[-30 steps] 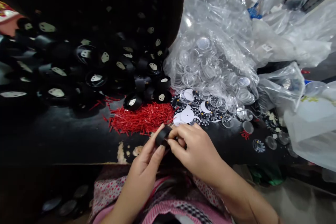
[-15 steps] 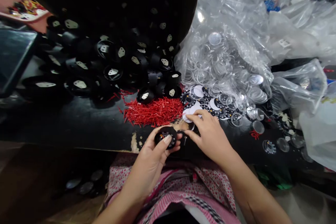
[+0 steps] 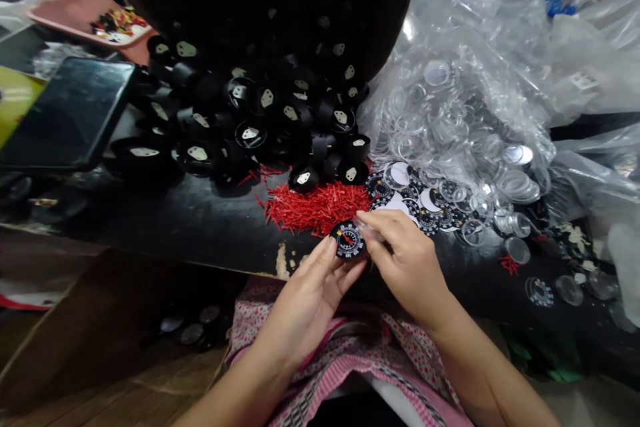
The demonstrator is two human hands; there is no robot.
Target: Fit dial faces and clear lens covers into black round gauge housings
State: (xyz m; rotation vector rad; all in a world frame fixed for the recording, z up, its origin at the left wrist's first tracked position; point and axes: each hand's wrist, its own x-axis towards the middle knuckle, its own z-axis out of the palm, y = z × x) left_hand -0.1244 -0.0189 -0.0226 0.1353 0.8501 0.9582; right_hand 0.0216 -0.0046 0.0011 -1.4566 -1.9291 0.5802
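My left hand point(image 3: 317, 280) is closed around a small black dial gauge point(image 3: 349, 240), held face up above the table's front edge. Its face shows white numbers, an orange mark and a red needle. At the gauge's right rim, my right hand point(image 3: 407, 257) pinches what looks like a clear plastic cover point(image 3: 371, 229), partly hidden by the fingers. Just beyond lies a heap of red needles point(image 3: 315, 207). Black printed dial discs point(image 3: 430, 220) and white-backed ones are spread to its right.
Black round housings point(image 3: 250, 133) are piled at the back left. Many clear covers point(image 3: 430, 120) spill from a plastic bag point(image 3: 475, 33) at the right. A dark tablet-like panel point(image 3: 70, 113) and a pink tray point(image 3: 75, 10) stand far left. Loose covers point(image 3: 569, 290) lie near the right edge.
My right hand has come over to the gauge from the discs, now with the clear cover. The gauge has been turned so its face shows. The whole view has shifted left.
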